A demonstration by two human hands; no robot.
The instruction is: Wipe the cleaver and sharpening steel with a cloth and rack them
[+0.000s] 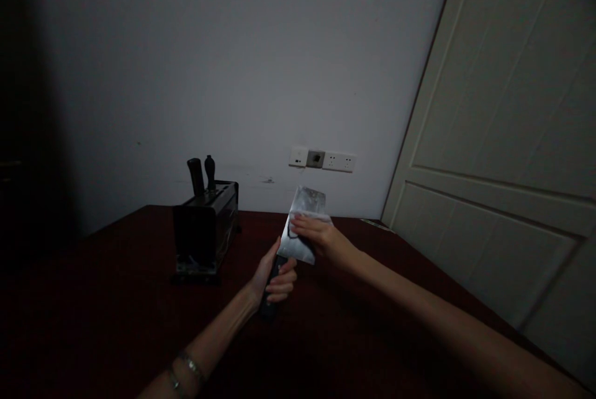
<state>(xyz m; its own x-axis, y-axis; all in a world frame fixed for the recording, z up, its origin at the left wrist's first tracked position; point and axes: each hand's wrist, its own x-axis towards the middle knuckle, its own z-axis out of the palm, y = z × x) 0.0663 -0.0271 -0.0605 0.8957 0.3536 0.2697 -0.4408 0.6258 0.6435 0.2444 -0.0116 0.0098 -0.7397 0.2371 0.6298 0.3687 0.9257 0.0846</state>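
Note:
My left hand is wrapped round the black handle of a cleaver, whose broad metal blade tilts up and away from me above the table. Against the flat of the blade, my right hand presses a thin pale cloth, perhaps a tissue. Fingers and cloth cover the middle of the blade, while its far end and its part near the handle show. To the left of both hands stands a dark knife block with two black handles sticking up from its top.
The dark red table reaches back to a plain wall. Low on that wall sits a row of sockets, behind the cleaver. A pale panelled door stands close along the right side. The light is dim, and the far left is nearly black.

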